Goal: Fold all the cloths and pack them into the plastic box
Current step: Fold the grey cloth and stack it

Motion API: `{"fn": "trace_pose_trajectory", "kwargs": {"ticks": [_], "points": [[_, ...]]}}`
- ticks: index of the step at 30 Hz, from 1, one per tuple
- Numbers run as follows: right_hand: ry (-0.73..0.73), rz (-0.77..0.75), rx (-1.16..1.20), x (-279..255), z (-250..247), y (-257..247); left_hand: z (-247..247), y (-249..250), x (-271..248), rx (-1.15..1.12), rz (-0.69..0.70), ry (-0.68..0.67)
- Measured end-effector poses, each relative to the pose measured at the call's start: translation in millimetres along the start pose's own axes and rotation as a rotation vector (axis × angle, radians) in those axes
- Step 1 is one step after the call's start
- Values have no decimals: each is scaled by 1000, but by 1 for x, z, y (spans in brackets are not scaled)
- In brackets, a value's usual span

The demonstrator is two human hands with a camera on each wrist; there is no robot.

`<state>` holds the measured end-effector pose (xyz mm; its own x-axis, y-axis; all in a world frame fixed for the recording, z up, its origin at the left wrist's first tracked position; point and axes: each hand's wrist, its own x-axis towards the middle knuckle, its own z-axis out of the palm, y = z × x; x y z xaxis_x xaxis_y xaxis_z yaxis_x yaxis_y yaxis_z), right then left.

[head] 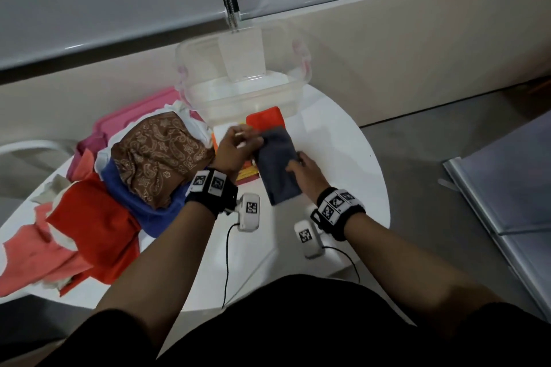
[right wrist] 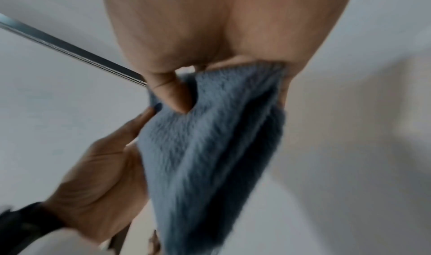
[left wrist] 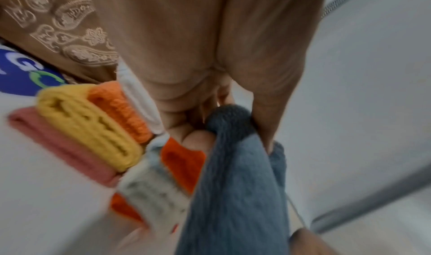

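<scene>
A round white desk (head: 343,140) carries everything. On its left side sprawls a heap of unfolded cloths (head: 98,202), red, pink, blue and white, topped by a brown paisley cloth (head: 158,155). At the far edge stands the clear plastic box (head: 241,80), with a folded orange-red cloth (head: 265,119) lying on the desk just in front of it. A pink lid (head: 140,110) shows behind the heap. Between the heap and the hands, the left wrist view shows a small stack of folded cloths (left wrist: 93,130): pink, yellow and orange.

In the middle, a folded grey-blue cloth (head: 277,167) is held above the desk, outside the box. The left hand (head: 235,146) pinches its far end between thumb and curled fingers. The right hand (head: 304,170) grips its right edge, thumb pressed into the pile and fingers behind. Both wrists wear black bands with printed markers.
</scene>
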<state>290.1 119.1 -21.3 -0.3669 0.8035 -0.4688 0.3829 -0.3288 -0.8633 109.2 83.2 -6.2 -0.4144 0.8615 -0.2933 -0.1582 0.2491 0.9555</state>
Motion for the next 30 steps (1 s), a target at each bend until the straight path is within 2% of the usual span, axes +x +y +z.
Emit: {"fn": "trace_pose_trajectory", "kwargs": {"ticks": [3,7,10,13,15,17,18,19,21,22,25,30], "points": [[18,-30,-9,23,2,-28,2,15,26,-34,64,109],[52,28,-15,51,5,-42,10,21,44,54,52,194],[66,75,-82,67,9,-40,21,20,45,132,71,214],[65,39,-200,76,10,-42,23,10,47,190,71,210],[67,-13,-327,81,11,-42,21,3,47,428,205,263],[105,-76,-548,83,12,-38,20,-8,50,809,459,277],[132,-103,-672,83,14,-34,21,-11,53,955,524,207],[155,-115,-760,82,14,-30,24,-13,55,1055,524,88],[140,-94,-799,81,14,-21,27,-19,61,1217,427,-136],[102,-82,-780,81,15,-15,26,-23,65,1295,376,-195],[-29,-82,-711,80,14,4,20,-33,74,1436,260,-280],[-90,-88,-635,75,10,18,20,-36,81,1502,224,-334]]}}
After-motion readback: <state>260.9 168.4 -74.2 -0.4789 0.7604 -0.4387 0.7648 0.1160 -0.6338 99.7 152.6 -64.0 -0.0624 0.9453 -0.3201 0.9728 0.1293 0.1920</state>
